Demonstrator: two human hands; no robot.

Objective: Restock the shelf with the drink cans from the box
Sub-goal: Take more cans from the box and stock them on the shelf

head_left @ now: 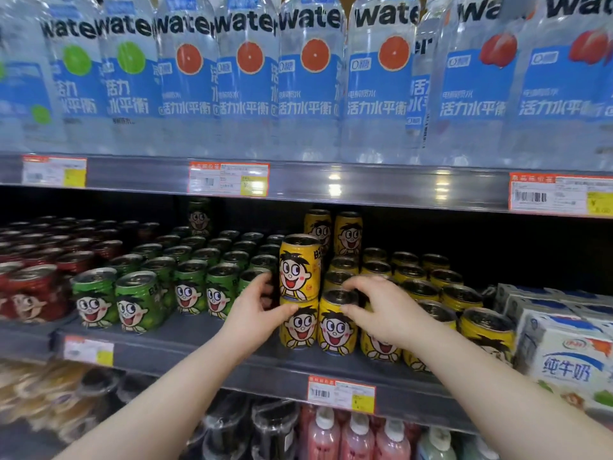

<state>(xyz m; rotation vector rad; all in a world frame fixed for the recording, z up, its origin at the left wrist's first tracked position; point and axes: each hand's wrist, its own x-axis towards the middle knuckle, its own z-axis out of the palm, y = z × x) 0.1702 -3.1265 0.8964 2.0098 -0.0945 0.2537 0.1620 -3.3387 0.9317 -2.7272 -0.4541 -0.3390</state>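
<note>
Three yellow cartoon-face cans [299,270] | two stacked | left hand [255,305], right hand [381,310] holding

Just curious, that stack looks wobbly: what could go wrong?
The upper yellow cartoon-face metal can stands on a lower yellow can that the left hand grips; a nudge could topple it off the grey shelf. The right hand grips a neighbouring yellow can by its top, beside the stack; shifting it could jostle both.

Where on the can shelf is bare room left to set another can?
Bare shelf strip in front of the green cans, left of the yellow cans. Open height above the single-layer yellow cans rightward. Crowded where the left hand and right hand grip yellow cans.
</note>
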